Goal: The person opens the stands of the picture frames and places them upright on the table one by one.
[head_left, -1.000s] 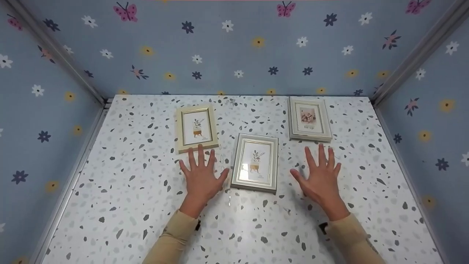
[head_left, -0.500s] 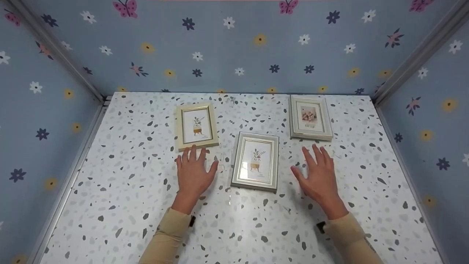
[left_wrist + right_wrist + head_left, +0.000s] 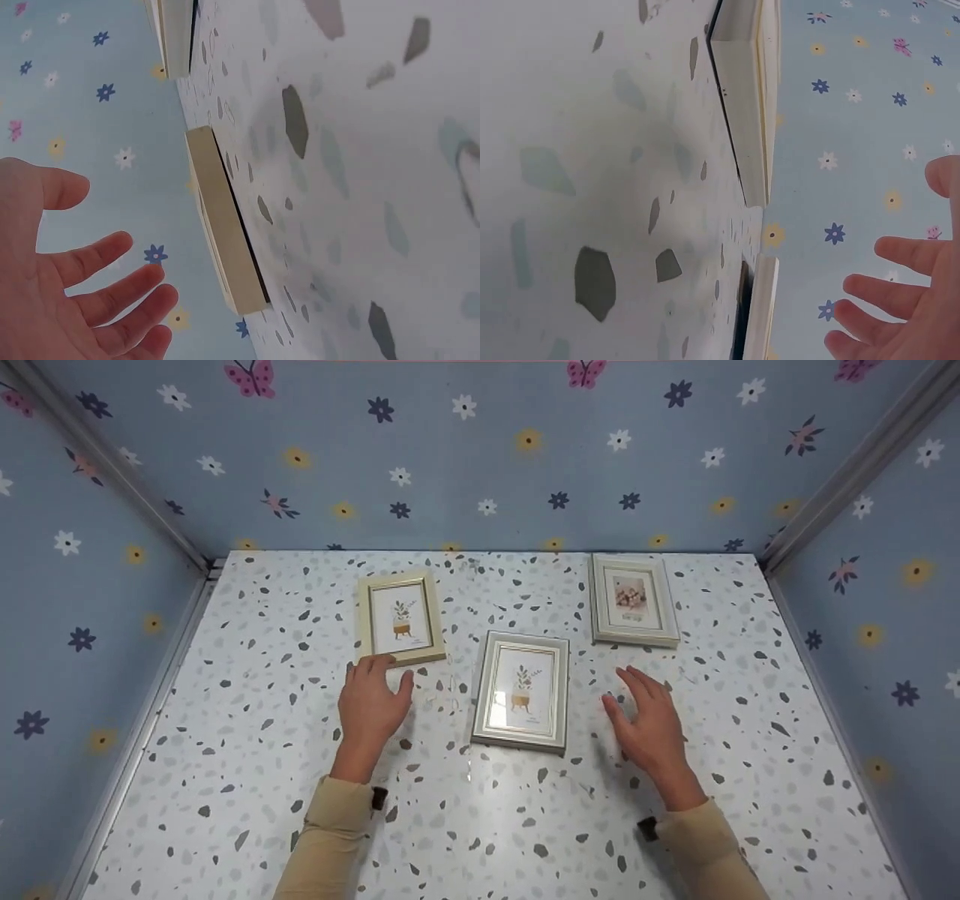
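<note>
Three picture frames lie flat, face up. The pale yellow picture frame point(image 3: 401, 619), with a potted-plant print, is at the back left. My left hand point(image 3: 371, 709) is by its front edge, fingers a little bent, holding nothing. In the left wrist view a gap shows between the hand point(image 3: 97, 292) and that frame's side point(image 3: 229, 225). A silvery-white picture frame point(image 3: 521, 690) with a similar print lies between my hands. My right hand point(image 3: 651, 727) hovers with loose fingers in front of the whitish picture frame point(image 3: 631, 604) at the back right, whose print shows something pink.
The speckled white tabletop point(image 3: 480, 825) is enclosed by a blue patterned back wall point(image 3: 480, 457) and side walls, with metal strips at the corners. Beige sleeves point(image 3: 322, 832) cover both forearms, and a small dark device point(image 3: 380, 798) sits at each wrist.
My left hand has moved left, and its spread fingers have drawn together and bent. The right hand's fingers have also come closer together. The picture frames have stayed in place.
</note>
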Tool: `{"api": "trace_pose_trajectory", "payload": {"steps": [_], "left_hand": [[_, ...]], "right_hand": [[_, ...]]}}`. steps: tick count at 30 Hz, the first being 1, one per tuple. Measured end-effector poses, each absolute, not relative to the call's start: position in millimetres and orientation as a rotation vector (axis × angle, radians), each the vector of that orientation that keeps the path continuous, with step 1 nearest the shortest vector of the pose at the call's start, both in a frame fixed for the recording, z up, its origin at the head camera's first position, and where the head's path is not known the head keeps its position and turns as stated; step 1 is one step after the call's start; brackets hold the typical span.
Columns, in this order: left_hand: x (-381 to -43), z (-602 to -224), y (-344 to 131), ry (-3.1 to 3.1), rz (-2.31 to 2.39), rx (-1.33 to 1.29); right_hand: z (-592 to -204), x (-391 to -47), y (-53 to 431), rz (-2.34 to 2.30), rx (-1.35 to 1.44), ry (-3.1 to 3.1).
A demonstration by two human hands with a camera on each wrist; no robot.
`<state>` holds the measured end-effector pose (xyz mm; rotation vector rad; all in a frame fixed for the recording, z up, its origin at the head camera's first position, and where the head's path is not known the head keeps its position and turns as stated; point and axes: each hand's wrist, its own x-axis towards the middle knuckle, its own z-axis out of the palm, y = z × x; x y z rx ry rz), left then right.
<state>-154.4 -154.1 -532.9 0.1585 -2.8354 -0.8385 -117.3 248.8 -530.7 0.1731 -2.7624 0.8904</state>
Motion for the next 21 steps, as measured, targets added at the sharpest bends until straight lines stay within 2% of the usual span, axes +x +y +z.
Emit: {"api": "trace_pose_trajectory", "payload": {"steps": [10,21], "left_hand": [[-168,-536,-184,-2.842,-0.915,0.373],[-189,-551,-204,-2.804,-1.07,0.448]], "right_hand": [[-534,-114,249,1.052,0.101,-2.743],[-539,-111,240,1.234,0.11,-2.658]]}}
